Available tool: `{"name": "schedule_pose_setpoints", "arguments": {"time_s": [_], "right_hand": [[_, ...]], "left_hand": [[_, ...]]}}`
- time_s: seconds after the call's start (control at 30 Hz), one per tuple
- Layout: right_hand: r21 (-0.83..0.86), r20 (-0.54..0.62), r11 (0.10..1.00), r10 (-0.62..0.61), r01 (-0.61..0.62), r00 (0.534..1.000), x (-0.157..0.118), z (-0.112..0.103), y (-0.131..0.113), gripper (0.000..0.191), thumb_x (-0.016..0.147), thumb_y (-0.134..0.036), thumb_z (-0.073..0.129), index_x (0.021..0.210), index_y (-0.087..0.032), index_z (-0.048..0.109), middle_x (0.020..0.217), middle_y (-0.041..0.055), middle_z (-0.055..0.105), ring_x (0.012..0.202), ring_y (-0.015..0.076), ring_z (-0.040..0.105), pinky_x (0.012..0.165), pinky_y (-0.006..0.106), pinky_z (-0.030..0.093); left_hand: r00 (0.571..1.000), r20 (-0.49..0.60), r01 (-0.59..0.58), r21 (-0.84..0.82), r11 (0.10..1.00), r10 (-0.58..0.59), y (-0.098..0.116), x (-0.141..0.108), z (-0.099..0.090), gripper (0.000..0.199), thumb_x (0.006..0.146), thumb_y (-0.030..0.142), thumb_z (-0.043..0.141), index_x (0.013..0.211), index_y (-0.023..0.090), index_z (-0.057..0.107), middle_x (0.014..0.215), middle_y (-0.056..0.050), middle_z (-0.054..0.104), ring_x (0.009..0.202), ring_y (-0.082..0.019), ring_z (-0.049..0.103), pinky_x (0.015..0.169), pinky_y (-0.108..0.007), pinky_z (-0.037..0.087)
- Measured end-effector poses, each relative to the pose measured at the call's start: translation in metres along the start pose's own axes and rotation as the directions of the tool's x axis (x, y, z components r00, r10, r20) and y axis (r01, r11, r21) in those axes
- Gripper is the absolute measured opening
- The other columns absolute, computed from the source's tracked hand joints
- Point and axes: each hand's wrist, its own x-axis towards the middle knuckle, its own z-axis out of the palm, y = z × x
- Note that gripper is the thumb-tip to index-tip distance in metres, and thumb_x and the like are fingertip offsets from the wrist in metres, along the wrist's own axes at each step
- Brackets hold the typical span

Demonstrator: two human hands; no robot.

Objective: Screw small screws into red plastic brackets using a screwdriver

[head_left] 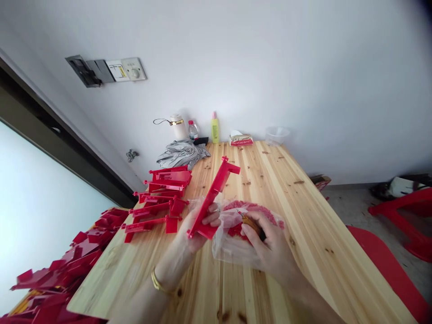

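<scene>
My left hand (pixel 199 227) is closed around a long red plastic bracket (pixel 212 193), tilted with its far end up and to the right. In my right hand (pixel 270 243) is a short hand tool with a yellow-brown and dark handle (pixel 250 223). Its thin tip points toward the bracket, a little apart from it; a tiny red bit seems to sit there, too small to make out. Under the right hand lies a clear plastic bag (pixel 229 252) of small red pieces (pixel 251 207). To the left, several similar red brackets (pixel 158 207) are lined up on the table.
A wooden table (pixel 286 189) stands against the wall. Along its back are grey cloth (pixel 184 154), a white flask (pixel 178 128), a water bottle (pixel 193 130), a yellow bottle (pixel 215 129), a tissue pack (pixel 240 139) and a clear bowl (pixel 276 135). More red parts (pixel 74 261) are heaped lower left.
</scene>
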Motion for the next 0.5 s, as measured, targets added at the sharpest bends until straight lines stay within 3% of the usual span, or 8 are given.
{"name": "schedule_pose_setpoints", "arguments": {"time_s": [0.07, 0.17, 0.37, 0.5], "right_hand": [[-0.011, 0.043, 0.999, -0.03, 0.03, 0.999, 0.004, 0.008, -0.003, 0.014, 0.096, -0.028, 0.056, 0.108, -0.024, 0.064, 0.102, 0.0027, 0.077, 0.092, 0.0201, 0.073, 0.079, 0.03, 0.057], [-0.018, 0.084, 0.998, -0.056, 0.058, 0.995, 0.008, 0.018, -0.006, 0.014, 0.096, -0.025, 0.055, 0.107, -0.022, 0.063, 0.101, 0.0048, 0.077, 0.091, 0.0208, 0.073, 0.075, 0.031, 0.056], [-0.066, 0.089, 0.992, -0.098, 0.104, 0.991, 0.01, 0.025, -0.013, 0.013, 0.096, -0.022, 0.057, 0.107, -0.022, 0.063, 0.098, 0.0054, 0.077, 0.089, 0.0212, 0.073, 0.077, 0.032, 0.056], [-0.079, 0.124, 0.992, -0.091, 0.102, 0.988, 0.009, 0.021, -0.015, 0.014, 0.096, -0.021, 0.056, 0.108, -0.024, 0.063, 0.102, 0.0059, 0.078, 0.092, 0.0225, 0.074, 0.082, 0.036, 0.057]], "left_hand": [[1.0, 0.007, -0.01, -0.167, 0.986, 0.011, -0.017, -0.011, -0.006, 0.024, 0.089, 0.007, 0.055, 0.069, 0.016, 0.046, 0.065, 0.005, 0.041, 0.042, -0.001, 0.037, 0.044, -0.013, 0.039], [1.0, 0.004, -0.014, -0.271, 0.963, 0.016, -0.033, -0.018, -0.013, 0.027, 0.093, 0.006, 0.047, 0.068, 0.017, 0.042, 0.065, 0.006, 0.037, 0.038, 0.0, 0.028, 0.041, -0.012, 0.035], [0.998, 0.042, 0.062, -0.308, 0.95, -0.051, -0.041, -0.027, -0.022, 0.029, 0.095, 0.007, 0.046, 0.068, 0.016, 0.043, 0.067, 0.005, 0.037, 0.041, -0.001, 0.033, 0.045, -0.013, 0.039], [0.999, 0.027, 0.05, -0.289, 0.956, -0.044, -0.044, -0.032, -0.022, 0.028, 0.094, 0.011, 0.05, 0.067, 0.016, 0.045, 0.066, 0.006, 0.034, 0.042, -0.002, 0.031, 0.045, -0.014, 0.038]]}}
